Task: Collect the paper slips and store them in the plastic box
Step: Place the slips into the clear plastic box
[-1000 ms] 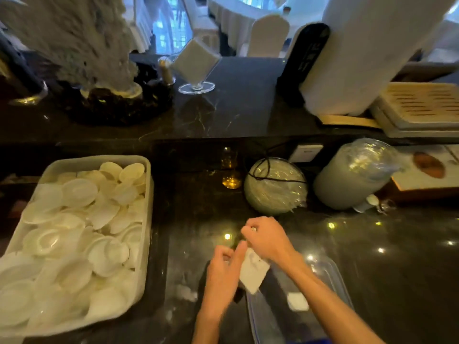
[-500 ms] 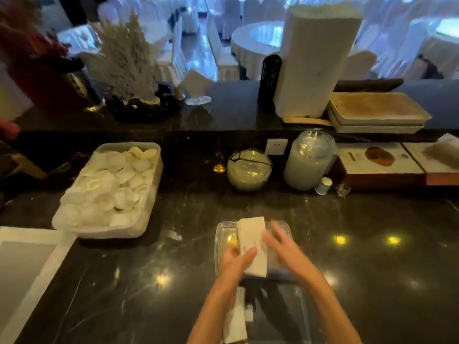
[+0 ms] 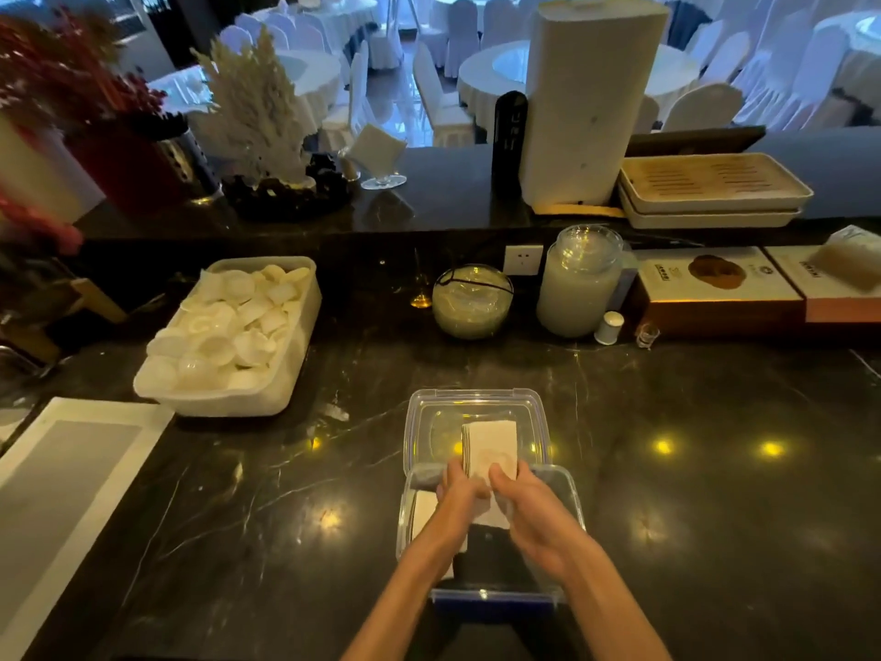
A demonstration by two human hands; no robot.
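A clear plastic box (image 3: pixel 569 505) with a blue clip sits on the dark marble counter right in front of me. Its clear lid (image 3: pixel 476 403) lies just beyond it. Both hands hold one stack of white paper slips (image 3: pixel 491 446) upright over the box's far edge. My left hand (image 3: pixel 460 493) grips the stack's left side, my right hand (image 3: pixel 529 512) its right side. More white slips (image 3: pixel 424 510) lie inside the box at the left, partly hidden by my left arm.
A white tub of small white dishes (image 3: pixel 229 336) stands at the left. A white tray (image 3: pixel 71 479) lies at the near left. At the back stand a round glass bowl (image 3: pixel 472 302), a tall jar (image 3: pixel 579 283) and flat boxes (image 3: pixel 720 288).
The view has pulled back and up from the counter. Both hands brought the stack of slips from near the counter to above the box's far edge, and the lid now shows beyond it.
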